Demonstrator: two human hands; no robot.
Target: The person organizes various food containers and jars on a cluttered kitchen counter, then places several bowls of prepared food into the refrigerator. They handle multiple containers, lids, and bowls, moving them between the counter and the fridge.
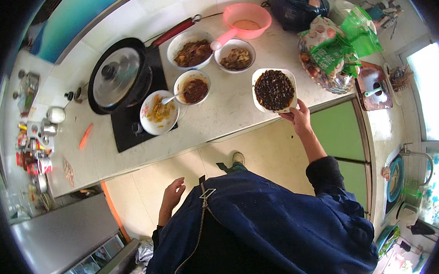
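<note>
With my right hand (pixel 300 119) I grip the near right edge of a squarish white bowl (pixel 255 98), which holds a dark, glossy chopped food (pixel 274 89). The bowl is at the counter's front edge; whether it rests there or is slightly raised, I cannot tell. My left hand (pixel 173 194) hangs beside my jacket, empty, with loosely bent fingers. Farther left on the counter are a bowl of dark red paste (pixel 196 91) and a floral bowl of yellowish food (pixel 159 111) with a spoon (pixel 170 98) in it. Behind them stand a larger bowl of brown food (pixel 192 53) and a smaller bowl of brownish pieces (pixel 236 58).
A lidded wok (pixel 116 75) sits on the black cooktop (pixel 124 132), its red handle (pixel 174 31) pointing back. Behind the bowls is a pink plastic ladle (pixel 247 19). A full basket (pixel 330 85) stands right, near a sink basin (pixel 396 179). Seasoning jars (pixel 32 149) line the left.
</note>
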